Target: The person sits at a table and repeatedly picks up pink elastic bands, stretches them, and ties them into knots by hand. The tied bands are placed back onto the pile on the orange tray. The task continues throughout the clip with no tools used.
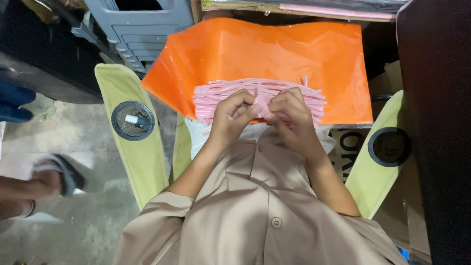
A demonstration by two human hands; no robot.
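Orange plastic sheet [274, 54] spans the lap, its far edge against a cardboard box [294, 7]; bare concrete floor [88, 216] lies open to the left. Chair armrests flank it: left armrest [142, 162], right armrest [378, 167], each with a round black cup holder. Pink strip bundle [216, 95] lies across the sheet's near edge. Left hand [233, 115] and right hand [289, 113] meet at the bundle's middle, fingertips pinching pink strips.
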